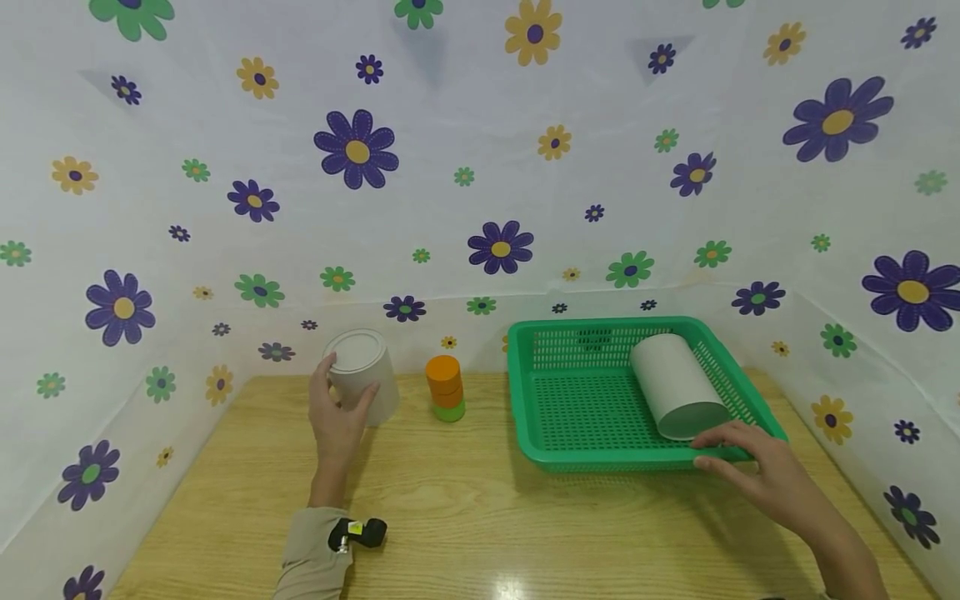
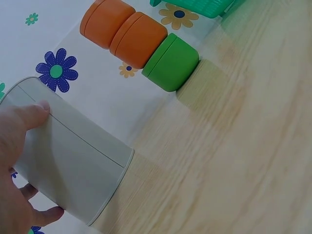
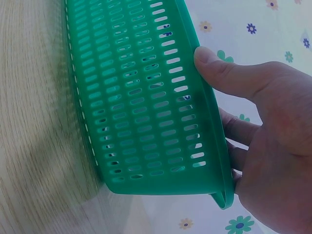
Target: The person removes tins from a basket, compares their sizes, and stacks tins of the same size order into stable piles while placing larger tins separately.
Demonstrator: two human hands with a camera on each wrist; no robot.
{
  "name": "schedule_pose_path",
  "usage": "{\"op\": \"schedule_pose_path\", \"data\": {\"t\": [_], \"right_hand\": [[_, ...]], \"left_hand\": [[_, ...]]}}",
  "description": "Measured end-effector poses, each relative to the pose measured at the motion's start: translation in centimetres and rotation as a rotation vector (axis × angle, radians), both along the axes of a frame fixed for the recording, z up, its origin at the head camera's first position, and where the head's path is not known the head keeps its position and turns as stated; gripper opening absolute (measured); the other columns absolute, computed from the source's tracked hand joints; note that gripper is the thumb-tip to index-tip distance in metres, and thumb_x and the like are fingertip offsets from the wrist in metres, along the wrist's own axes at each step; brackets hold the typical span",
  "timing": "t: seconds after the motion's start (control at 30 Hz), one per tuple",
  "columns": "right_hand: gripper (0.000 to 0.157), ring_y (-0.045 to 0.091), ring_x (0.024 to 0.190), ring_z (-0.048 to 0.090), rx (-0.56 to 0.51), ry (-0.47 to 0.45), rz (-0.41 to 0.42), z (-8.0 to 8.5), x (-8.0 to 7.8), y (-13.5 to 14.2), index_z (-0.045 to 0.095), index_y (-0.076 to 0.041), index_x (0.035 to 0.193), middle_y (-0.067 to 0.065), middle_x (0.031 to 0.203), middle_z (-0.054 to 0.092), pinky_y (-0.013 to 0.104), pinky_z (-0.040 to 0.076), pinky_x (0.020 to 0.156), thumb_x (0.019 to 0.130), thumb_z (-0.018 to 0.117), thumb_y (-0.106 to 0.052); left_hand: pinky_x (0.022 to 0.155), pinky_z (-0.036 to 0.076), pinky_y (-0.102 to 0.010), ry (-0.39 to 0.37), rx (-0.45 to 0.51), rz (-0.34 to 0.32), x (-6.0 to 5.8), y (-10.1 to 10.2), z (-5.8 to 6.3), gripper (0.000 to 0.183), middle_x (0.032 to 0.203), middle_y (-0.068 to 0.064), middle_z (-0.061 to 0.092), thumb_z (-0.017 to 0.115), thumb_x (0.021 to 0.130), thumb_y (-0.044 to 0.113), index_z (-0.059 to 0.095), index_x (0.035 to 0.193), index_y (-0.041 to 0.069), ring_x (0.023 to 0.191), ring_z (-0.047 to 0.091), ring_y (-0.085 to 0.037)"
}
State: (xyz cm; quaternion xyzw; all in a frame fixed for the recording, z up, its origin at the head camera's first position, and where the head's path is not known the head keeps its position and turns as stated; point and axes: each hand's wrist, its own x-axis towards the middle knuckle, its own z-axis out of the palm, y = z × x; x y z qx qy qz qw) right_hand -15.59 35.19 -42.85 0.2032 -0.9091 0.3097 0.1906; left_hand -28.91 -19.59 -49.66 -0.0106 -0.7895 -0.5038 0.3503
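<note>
A white canister (image 1: 366,383) stands upright on the table at the left. My left hand (image 1: 339,417) grips it, thumb on the near side and fingers round the far side; the left wrist view shows the thumb against the canister wall (image 2: 73,151). Toward the right stands a green slotted basket (image 1: 600,457), with a second white canister (image 1: 675,379) lying on its side inside. My right hand (image 1: 765,471) holds the basket's front rim near the right corner. In the right wrist view the thumb (image 3: 207,56) is on the rim; the other fingers are partly hidden behind it.
Between canister and basket stands a stack of small round containers, two orange (image 1: 444,379) over one green (image 1: 450,412). The wooden table (image 1: 450,517) meets a white flower-patterned sheet (image 1: 465,208) behind and at both sides. A small black device (image 1: 358,532) sits on the left sleeve.
</note>
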Motion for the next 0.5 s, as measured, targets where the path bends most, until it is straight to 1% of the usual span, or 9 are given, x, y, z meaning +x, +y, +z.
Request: {"op": "schedule_pose_path", "data": {"t": [0.17, 0.3, 0.4, 0.5], "right_hand": [[0.030, 0.000, 0.092, 0.055, -0.002, 0.005, -0.005, 0.0, 0.0, 0.0, 0.067, -0.027, 0.097, -0.011, 0.094, 0.065, 0.013, 0.038, 0.079, 0.077, 0.077, -0.007], [0.028, 0.000, 0.092, 0.054, 0.006, 0.005, 0.001, -0.1, 0.0, 0.1, 0.068, -0.024, 0.098, -0.011, 0.095, 0.065, 0.013, 0.039, 0.079, 0.077, 0.077, -0.008], [0.026, 0.000, 0.092, 0.054, 0.009, 0.002, 0.002, -0.1, 0.0, 0.1, 0.068, -0.022, 0.098, -0.011, 0.095, 0.065, 0.013, 0.039, 0.079, 0.078, 0.077, -0.009], [0.025, 0.001, 0.092, 0.054, 0.005, 0.004, 0.001, -0.1, 0.0, 0.1, 0.068, -0.020, 0.098, -0.011, 0.095, 0.065, 0.013, 0.039, 0.079, 0.078, 0.077, -0.008]], "left_hand": [[0.084, 0.045, -0.063, -0.012, 0.008, 0.005, 0.0, 0.0, 0.1, 0.079, 0.143, 0.001, 0.038, 0.080, 0.076, 0.026, 0.037, 0.143, 0.028, 0.126, 0.040, -0.029], [0.084, 0.045, -0.062, -0.015, 0.013, 0.011, 0.2, 0.0, 0.4, 0.080, 0.143, 0.000, 0.039, 0.081, 0.076, 0.025, 0.037, 0.143, 0.026, 0.124, 0.041, -0.029], [0.086, 0.043, -0.065, -0.010, 0.009, 0.014, 0.3, 0.0, 0.9, 0.081, 0.142, -0.001, 0.040, 0.081, 0.075, 0.024, 0.037, 0.143, 0.023, 0.124, 0.041, -0.029], [0.091, 0.039, -0.065, 0.003, -0.015, 0.019, 0.3, 0.0, 1.4, 0.083, 0.142, -0.002, 0.041, 0.082, 0.074, 0.024, 0.036, 0.144, 0.021, 0.125, 0.041, -0.027]]}}
